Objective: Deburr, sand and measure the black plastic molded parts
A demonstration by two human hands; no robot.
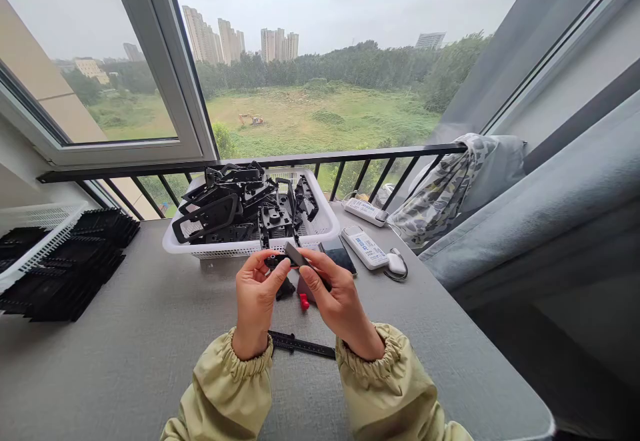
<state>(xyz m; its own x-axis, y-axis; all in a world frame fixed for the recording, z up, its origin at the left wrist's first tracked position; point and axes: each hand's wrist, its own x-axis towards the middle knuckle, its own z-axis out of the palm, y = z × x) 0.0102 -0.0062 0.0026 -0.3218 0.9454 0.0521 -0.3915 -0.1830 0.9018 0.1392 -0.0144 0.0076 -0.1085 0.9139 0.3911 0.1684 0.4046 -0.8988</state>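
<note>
Black plastic: one small black part (273, 261), raised above the tabletop (150, 334) in front of the white basket (225, 249). Left hand (257, 297) pinched on it, thumb against fingers. Right hand (340, 297) closed around a dark grey bar (296, 254), thumb along its near side; bar slants down to the right, its upper end just beside the black part. Fingers cover the meeting point, so whether bar and part touch cannot be told.

Below the hands: a red item (304, 302) and a black piece (285, 289) near each other. Black caliper (313, 347) lies crosswise between the two wrists, nearer the body. Dark-screened phone (340, 257) just beyond the right hand.

Basket heaped with black plastic frames (210, 217), several reaching above its rim. Right of it, two white power strips (366, 247). Far left: stacked black panels (75, 271) beside a second white basket (65, 224).
</note>
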